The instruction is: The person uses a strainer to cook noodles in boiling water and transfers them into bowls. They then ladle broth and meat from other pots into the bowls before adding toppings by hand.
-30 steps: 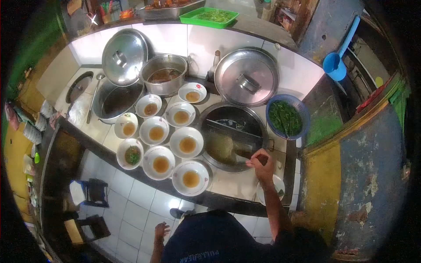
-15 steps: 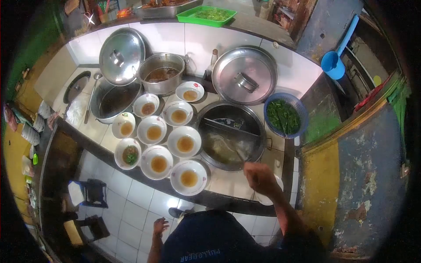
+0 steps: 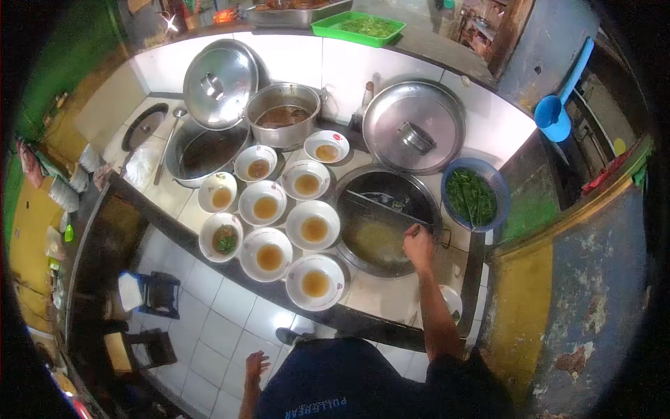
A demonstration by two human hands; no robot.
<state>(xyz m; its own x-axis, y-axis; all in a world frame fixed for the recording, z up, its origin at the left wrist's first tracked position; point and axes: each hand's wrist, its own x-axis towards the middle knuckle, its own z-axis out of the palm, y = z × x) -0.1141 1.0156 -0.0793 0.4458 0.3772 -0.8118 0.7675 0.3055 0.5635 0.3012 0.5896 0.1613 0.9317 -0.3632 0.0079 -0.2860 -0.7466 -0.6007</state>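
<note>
My right hand [image 3: 419,246] is closed over the near right rim of a big round pot [image 3: 352,262]. It appears to grip a utensil handle; the rest of that utensil is hidden by the hand and the cloudy broth [image 3: 377,241]. A metal divider [image 3: 391,211] splits the pot, with darker liquid on its far side. Low beside my body hangs my left hand [image 3: 257,366], fingers loosely apart, holding nothing. Left of the pot stand several white bowls [image 3: 333,297] with brown liquid in the bottom. One bowl [image 3: 207,248] also contains chopped greens.
Behind the bowls are a steel pot [image 3: 307,133] of dark broth and another wide pot [image 3: 183,183]. Large lids [image 3: 447,115] lean on the tiled wall. A blue basket [image 3: 500,216] of leafy greens sits at the right. A blue dipper [image 3: 551,120] hangs farther right.
My right hand has moved forward from the counter's near side to over the pot's rim. The camera view has shifted slightly. My left hand stays low at my side.
</note>
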